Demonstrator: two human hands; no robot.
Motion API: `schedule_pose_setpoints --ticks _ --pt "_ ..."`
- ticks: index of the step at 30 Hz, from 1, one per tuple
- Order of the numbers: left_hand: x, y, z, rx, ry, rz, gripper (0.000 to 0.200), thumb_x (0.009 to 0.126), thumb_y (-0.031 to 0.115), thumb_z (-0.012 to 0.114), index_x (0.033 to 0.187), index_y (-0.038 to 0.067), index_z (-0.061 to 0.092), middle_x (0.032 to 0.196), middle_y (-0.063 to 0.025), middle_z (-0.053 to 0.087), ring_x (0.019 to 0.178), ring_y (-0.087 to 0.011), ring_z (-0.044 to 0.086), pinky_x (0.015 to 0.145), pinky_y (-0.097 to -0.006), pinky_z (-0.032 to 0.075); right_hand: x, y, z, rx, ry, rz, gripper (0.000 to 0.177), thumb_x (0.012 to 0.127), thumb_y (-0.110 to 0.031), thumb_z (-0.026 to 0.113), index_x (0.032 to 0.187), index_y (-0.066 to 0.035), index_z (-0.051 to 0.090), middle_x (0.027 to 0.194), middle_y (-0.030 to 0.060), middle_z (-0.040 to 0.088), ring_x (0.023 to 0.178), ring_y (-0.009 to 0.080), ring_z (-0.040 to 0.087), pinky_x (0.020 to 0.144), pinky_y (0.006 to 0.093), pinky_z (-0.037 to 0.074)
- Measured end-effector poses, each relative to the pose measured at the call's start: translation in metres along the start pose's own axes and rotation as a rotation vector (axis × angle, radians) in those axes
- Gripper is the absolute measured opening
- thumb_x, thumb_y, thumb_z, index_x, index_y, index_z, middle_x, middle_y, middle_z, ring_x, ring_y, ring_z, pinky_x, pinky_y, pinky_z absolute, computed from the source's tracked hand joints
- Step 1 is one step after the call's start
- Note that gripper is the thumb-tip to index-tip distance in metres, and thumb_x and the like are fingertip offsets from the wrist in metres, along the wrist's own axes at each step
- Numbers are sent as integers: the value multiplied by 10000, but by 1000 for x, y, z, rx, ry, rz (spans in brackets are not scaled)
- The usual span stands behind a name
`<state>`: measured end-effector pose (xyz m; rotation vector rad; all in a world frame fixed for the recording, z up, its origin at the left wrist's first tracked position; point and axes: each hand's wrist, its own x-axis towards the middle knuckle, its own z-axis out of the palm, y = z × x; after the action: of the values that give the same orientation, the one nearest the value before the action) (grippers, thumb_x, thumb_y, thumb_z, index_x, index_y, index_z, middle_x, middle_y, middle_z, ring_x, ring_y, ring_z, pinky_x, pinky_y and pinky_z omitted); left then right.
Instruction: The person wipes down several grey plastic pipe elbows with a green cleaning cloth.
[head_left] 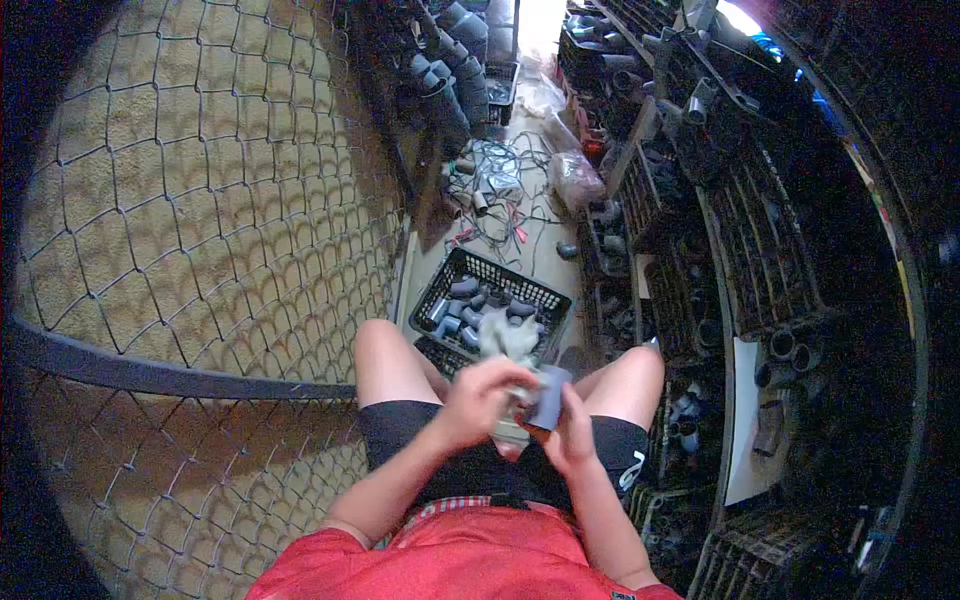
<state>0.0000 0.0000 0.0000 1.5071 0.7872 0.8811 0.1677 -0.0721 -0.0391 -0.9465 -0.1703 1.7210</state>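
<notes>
Filling the whole left side: a chain-link fence (pixel 200 200), with a dark rail across it low down. Opposite, down the right, dark racks (pixel 760 250) crammed with pipe pieces, open ends facing out. Between the two, a narrow strip of pale floor (pixel 420 270) running away up the middle.

At the bottom edge, a red shirt (pixel 460 560) and black shorts (pixel 480 465), with bare knees (pixel 385 345) spread apart.

Just beyond the knees, on the floor, a black crate (pixel 455 272) holding a heap of grey fittings. Farther up the aisle, a tangle of cables (pixel 500 190) with a few red clips.

Now the hands, meeting in front of the lap between the knees. Left hand (pixel 478 400) in from the left, fingers bunched shut around a pale cloth (pixel 508 338), crumpled and sticking up above the knuckles, overlapping the near edge of the crate in this view. Right hand (pixel 572 438) in from the right, fingers curled closed about a grey pipe fitting (pixel 550 398). Fitting held upright above the shorts, touching both the cloth and the left fingertips. Exact pinch on the cloth hard to make out.
</notes>
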Motion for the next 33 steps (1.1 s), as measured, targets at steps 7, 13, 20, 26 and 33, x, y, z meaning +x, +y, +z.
schedule_pose_setpoints --ticks 7,13,20,26,33 --pt "11 -37 24 304 302 65 193 832 164 601 977 43 639 1000 -160 598 992 -338 560 905 -428 427 23 43 11 -394 -4 -201 423 1058 -305 345 1393 -64 436 1320 72 521 1166 174 537 981 320 442" --pt "-16 -53 55 232 55 95 671 1010 315 366 1500 -96 165 1583 -285 114 1484 -392 119 1195 -422 116 57 32 -10 -154 162 -367 310 1057 -253 360 1281 -69 471 1137 86 569 1013 198 563 893 352 471" --pt "2 -102 34 122 178 -150 664 1023 353 386 1487 -88 210 1495 -294 327 1409 -376 330 1150 -381 255 69 72 -24 -610 179 -193 490 1006 -196 385 1456 -25 292 1348 160 474 1240 232 460 1051 361 366" --pt "-21 -117 44 353 185 -215 513 929 91 457 1429 -11 401 1385 -271 473 1246 -396 522 1032 -387 419 144 65 -71 -689 298 -314 525 1011 -394 492 1386 -43 382 1288 141 525 1153 242 512 1009 360 396" --pt "-12 -191 15 154 485 -332 333 872 37 500 1165 5 653 1049 -163 711 990 -235 674 870 -339 502 188 76 -134 -6 418 126 405 922 -316 595 1245 -96 490 1204 99 561 1057 286 595 835 560 492"
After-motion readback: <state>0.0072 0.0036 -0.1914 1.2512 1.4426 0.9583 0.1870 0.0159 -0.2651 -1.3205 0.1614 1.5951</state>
